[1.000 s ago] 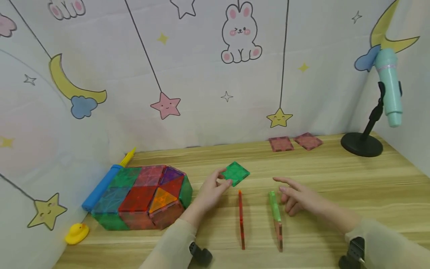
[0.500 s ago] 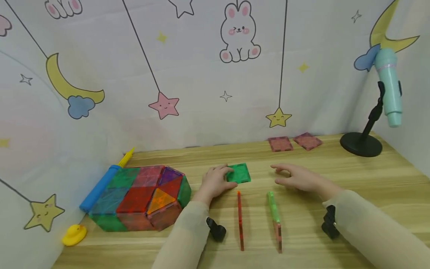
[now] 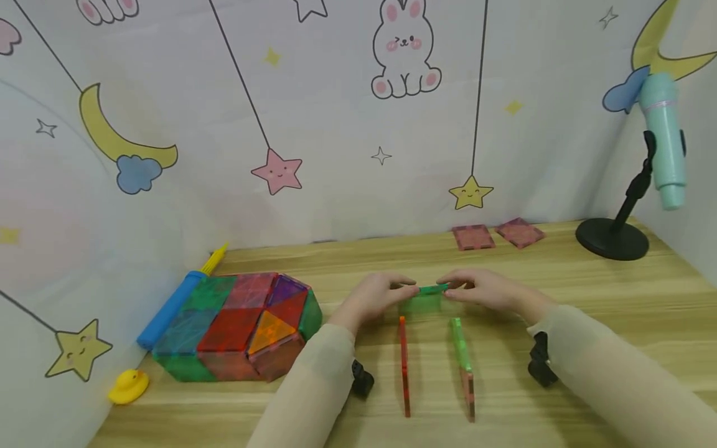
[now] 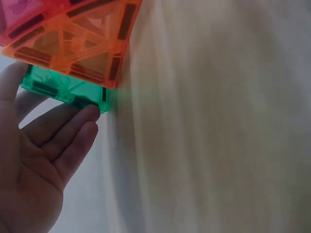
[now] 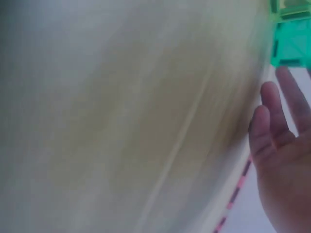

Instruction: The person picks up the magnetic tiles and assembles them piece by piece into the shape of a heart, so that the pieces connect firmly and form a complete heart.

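A translucent green square magnetic tile (image 3: 424, 302) stands upright on the table between both hands. My left hand (image 3: 375, 298) pinches its left side, and my right hand (image 3: 485, 290) pinches its right side. Closer to me, two rows of tiles stand on edge: a red-orange row (image 3: 404, 367) on the left and a light green and red row (image 3: 462, 348) on the right. They run roughly parallel, with a gap between them. In the left wrist view an orange tile (image 4: 82, 43) partly covers the green one. The right wrist view catches the green tile (image 5: 291, 43) at its edge.
Left of the hands sits a block of joined coloured tiles (image 3: 229, 330). Beside it lie a blue tube (image 3: 170, 311) and a yellow rubber duck (image 3: 129, 386). Two flat red tiles (image 3: 473, 237) and a microphone stand (image 3: 612, 238) are at the back right.
The green tile lay flat under the left hand; it has been turned square and tilted upright. The right hand has come in leftward and taken hold of its other side.
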`<state>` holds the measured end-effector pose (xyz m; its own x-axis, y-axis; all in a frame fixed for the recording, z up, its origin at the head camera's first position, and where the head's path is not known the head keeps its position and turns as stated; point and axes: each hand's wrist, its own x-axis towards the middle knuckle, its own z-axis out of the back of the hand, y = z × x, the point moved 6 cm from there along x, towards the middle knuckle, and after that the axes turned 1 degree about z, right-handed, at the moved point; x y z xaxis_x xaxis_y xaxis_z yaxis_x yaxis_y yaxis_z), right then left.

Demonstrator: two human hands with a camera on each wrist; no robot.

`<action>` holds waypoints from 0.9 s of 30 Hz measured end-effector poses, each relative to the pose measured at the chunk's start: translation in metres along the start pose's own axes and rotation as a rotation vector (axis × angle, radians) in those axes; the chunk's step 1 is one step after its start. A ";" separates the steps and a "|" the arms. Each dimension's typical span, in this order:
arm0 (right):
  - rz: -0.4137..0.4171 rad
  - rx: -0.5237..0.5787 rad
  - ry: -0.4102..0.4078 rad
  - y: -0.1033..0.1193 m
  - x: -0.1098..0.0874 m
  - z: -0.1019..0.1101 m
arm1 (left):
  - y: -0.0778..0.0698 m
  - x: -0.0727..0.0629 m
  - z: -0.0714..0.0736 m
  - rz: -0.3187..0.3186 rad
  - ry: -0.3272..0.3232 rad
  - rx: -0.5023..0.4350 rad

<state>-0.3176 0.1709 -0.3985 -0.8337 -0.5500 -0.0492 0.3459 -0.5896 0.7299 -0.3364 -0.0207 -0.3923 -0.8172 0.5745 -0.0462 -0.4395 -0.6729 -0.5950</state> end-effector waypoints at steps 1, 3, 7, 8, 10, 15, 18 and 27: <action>-0.007 0.020 -0.003 0.001 -0.002 0.001 | -0.001 -0.001 0.000 0.005 0.001 -0.031; -0.017 0.069 0.002 0.002 -0.006 0.001 | -0.004 -0.003 0.001 0.006 0.008 -0.093; -0.053 0.158 0.029 0.005 -0.011 -0.004 | -0.004 -0.009 0.001 0.007 0.031 -0.208; -0.050 0.167 0.034 0.005 -0.012 -0.005 | -0.004 -0.011 0.001 0.004 0.038 -0.225; -0.042 0.171 0.042 0.005 -0.013 -0.007 | -0.004 -0.013 0.000 0.005 0.049 -0.241; -0.029 0.149 0.039 0.004 -0.017 -0.010 | -0.007 -0.018 -0.003 -0.018 0.077 -0.213; -0.035 0.149 0.038 0.005 -0.020 -0.012 | -0.009 -0.021 -0.004 -0.027 0.085 -0.195; -0.019 0.124 0.027 0.014 -0.027 -0.016 | -0.010 -0.027 -0.009 -0.044 0.088 -0.188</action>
<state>-0.2830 0.1682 -0.3972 -0.8271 -0.5561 -0.0814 0.2727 -0.5236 0.8072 -0.3064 -0.0255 -0.3921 -0.7592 0.6457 -0.0819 -0.3903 -0.5524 -0.7365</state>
